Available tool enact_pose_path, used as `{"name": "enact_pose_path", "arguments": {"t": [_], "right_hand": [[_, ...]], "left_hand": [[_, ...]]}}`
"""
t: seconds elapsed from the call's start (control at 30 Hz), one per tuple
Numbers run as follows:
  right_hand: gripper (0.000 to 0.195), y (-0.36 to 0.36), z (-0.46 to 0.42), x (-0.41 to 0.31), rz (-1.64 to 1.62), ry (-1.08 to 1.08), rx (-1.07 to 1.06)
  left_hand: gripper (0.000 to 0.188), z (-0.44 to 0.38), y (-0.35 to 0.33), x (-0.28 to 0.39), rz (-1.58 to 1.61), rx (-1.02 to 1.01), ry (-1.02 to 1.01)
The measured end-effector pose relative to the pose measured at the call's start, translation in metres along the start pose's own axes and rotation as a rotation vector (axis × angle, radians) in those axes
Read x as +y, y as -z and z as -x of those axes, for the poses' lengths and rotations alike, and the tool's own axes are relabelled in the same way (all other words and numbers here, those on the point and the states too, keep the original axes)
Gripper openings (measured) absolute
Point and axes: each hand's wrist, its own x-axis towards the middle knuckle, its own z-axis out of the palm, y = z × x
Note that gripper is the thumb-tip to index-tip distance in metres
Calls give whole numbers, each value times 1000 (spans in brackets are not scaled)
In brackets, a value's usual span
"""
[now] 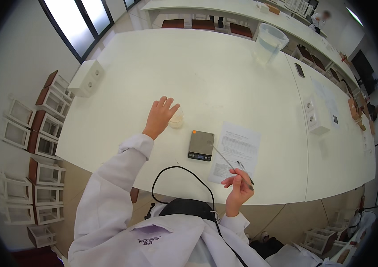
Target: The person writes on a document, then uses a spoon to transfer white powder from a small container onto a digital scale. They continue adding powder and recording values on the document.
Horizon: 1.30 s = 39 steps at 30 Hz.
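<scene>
My left hand (160, 116) is at the upper left side of a small clear beaker (176, 120) with pale contents; its fingers are spread, and whether they touch the rim cannot be told. A digital scale (201, 145) with a grey plate and a lit display lies on the white table, right of the beaker. My right hand (237, 190) holds a thin metal spatula (224, 157) whose far tip points to the scale's right edge. Under the spatula lies a printed sheet (242, 140), and a black pen (240, 164) rests on it, partly hidden by my fingers.
A large clear plastic jug (270, 43) of liquid stands at the table's far edge. White socket boxes stand at left (87, 78) and right (316, 115). A phone (299, 70) lies at the far right. A black cable (182, 167) loops over the near edge. Other people are in the room.
</scene>
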Motion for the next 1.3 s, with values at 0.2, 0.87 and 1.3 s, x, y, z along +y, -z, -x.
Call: {"name": "enact_pose_path", "arguments": {"t": [0.2,0.87,1.3], "right_hand": [[26,-2,-2,1,2,-17,13],[23,-1,5,-4,-30,-102,35],[29,14,4,0,64,8,76]], "left_hand": [[53,2,6,-3,52,35,53],[55,40,17,-7,935,107,486],[48,5,-5,-10,-12,123,34]]}}
